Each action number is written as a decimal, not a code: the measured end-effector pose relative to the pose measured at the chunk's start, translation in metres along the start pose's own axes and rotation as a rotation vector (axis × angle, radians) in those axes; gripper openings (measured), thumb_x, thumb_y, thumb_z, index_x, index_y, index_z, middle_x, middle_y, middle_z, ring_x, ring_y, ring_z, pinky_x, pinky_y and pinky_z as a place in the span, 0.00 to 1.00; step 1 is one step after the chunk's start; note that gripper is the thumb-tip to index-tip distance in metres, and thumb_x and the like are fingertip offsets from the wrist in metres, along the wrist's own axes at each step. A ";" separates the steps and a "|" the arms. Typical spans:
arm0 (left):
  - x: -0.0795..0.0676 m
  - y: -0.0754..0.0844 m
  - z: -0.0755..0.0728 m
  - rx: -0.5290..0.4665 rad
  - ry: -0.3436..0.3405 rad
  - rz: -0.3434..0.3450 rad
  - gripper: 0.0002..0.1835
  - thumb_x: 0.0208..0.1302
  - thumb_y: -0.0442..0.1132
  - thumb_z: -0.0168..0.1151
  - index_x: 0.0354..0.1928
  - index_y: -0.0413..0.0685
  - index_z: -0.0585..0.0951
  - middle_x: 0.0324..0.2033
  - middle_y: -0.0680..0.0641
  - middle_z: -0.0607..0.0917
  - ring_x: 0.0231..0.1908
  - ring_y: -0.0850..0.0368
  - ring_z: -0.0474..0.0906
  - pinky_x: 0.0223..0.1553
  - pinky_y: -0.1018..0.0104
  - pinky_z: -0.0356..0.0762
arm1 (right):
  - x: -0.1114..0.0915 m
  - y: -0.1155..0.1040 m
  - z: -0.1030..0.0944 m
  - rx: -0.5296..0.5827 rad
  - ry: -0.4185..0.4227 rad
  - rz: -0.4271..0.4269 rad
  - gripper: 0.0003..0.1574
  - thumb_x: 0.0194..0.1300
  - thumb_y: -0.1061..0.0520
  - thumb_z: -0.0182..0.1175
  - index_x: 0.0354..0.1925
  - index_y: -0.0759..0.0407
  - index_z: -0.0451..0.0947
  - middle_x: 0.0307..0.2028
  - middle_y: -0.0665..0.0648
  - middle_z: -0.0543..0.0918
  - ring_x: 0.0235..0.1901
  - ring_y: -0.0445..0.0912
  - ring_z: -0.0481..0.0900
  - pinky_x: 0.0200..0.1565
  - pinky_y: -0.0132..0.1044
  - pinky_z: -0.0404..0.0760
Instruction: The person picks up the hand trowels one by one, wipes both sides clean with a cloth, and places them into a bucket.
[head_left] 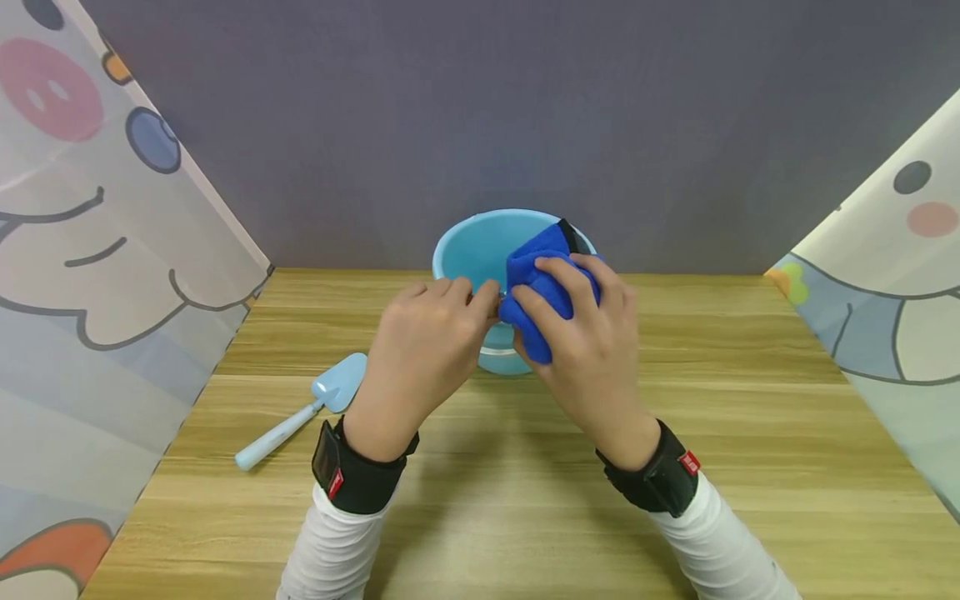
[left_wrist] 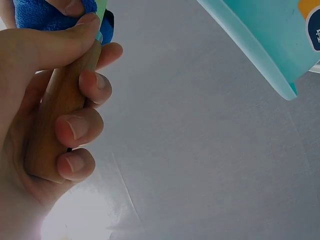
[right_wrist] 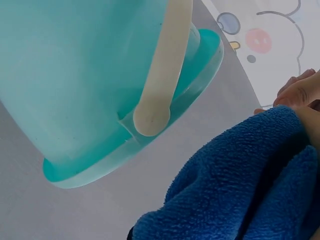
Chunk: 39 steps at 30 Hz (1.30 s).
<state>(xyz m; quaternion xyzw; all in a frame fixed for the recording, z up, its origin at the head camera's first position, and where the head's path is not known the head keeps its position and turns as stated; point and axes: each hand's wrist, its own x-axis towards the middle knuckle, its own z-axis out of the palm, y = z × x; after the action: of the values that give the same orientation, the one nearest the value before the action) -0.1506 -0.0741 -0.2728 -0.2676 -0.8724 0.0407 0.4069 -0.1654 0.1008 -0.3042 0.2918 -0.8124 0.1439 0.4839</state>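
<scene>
My left hand (head_left: 435,354) curls its fingers round the wooden handle (left_wrist: 59,117) of a tool. Beyond the handle a light-green neck (left_wrist: 102,12) shows in the left wrist view. The tool's far end is hidden by a blue towel (head_left: 555,271) with a black edge. My right hand (head_left: 588,350) grips this bunched towel around the tool, close beside the left thumb. Both hands are over the near side of a light-blue bucket (head_left: 476,237). In the right wrist view the bucket's pale carrying handle (right_wrist: 162,75) is seen beside the towel.
A light-blue hand trowel (head_left: 277,433) lies on the wooden table (head_left: 510,517), left of my left forearm. A grey panel (head_left: 487,108) rises behind the bucket. Cartoon-printed panels (head_left: 67,250) flank the table on both sides.
</scene>
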 end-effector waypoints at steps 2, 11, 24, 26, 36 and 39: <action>0.000 0.000 0.000 0.005 0.004 0.003 0.10 0.63 0.45 0.63 0.31 0.46 0.83 0.12 0.51 0.74 0.13 0.59 0.65 0.14 0.67 0.61 | 0.000 0.000 0.000 -0.001 -0.005 0.002 0.19 0.51 0.53 0.69 0.44 0.54 0.84 0.53 0.66 0.79 0.57 0.65 0.69 0.47 0.64 0.73; 0.000 0.000 0.001 0.011 -0.007 0.005 0.09 0.63 0.45 0.63 0.34 0.46 0.84 0.13 0.51 0.75 0.14 0.59 0.66 0.14 0.68 0.62 | 0.000 -0.001 0.001 -0.002 -0.004 0.011 0.20 0.49 0.54 0.71 0.44 0.54 0.84 0.53 0.66 0.79 0.57 0.66 0.68 0.47 0.66 0.73; 0.000 0.000 0.001 0.010 0.002 0.003 0.09 0.64 0.45 0.62 0.33 0.46 0.83 0.13 0.51 0.74 0.14 0.59 0.65 0.14 0.67 0.61 | 0.000 -0.001 0.003 0.010 0.016 0.028 0.19 0.49 0.54 0.71 0.43 0.53 0.84 0.52 0.66 0.79 0.56 0.65 0.69 0.47 0.66 0.73; 0.000 0.000 0.000 0.009 0.003 0.002 0.09 0.64 0.45 0.62 0.33 0.46 0.84 0.13 0.51 0.75 0.14 0.59 0.65 0.14 0.67 0.61 | 0.000 -0.001 0.002 0.010 0.017 0.028 0.19 0.49 0.54 0.71 0.43 0.53 0.84 0.52 0.66 0.79 0.56 0.66 0.69 0.47 0.65 0.73; -0.001 0.001 -0.001 0.006 -0.007 0.000 0.10 0.64 0.45 0.62 0.34 0.46 0.84 0.13 0.51 0.75 0.14 0.59 0.65 0.14 0.67 0.62 | -0.001 -0.001 0.001 -0.001 -0.001 0.035 0.19 0.50 0.54 0.71 0.43 0.53 0.84 0.53 0.65 0.79 0.56 0.65 0.69 0.47 0.65 0.73; -0.001 0.001 -0.001 0.003 0.001 -0.002 0.10 0.64 0.45 0.62 0.32 0.46 0.83 0.12 0.51 0.74 0.13 0.59 0.65 0.14 0.67 0.61 | -0.001 -0.001 0.002 -0.001 0.000 0.036 0.19 0.50 0.54 0.71 0.43 0.53 0.84 0.53 0.65 0.79 0.56 0.65 0.69 0.47 0.66 0.73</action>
<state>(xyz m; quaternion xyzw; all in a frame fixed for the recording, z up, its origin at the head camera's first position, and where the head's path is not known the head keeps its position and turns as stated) -0.1493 -0.0742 -0.2729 -0.2663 -0.8724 0.0415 0.4078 -0.1654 0.0995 -0.3060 0.2768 -0.8176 0.1522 0.4813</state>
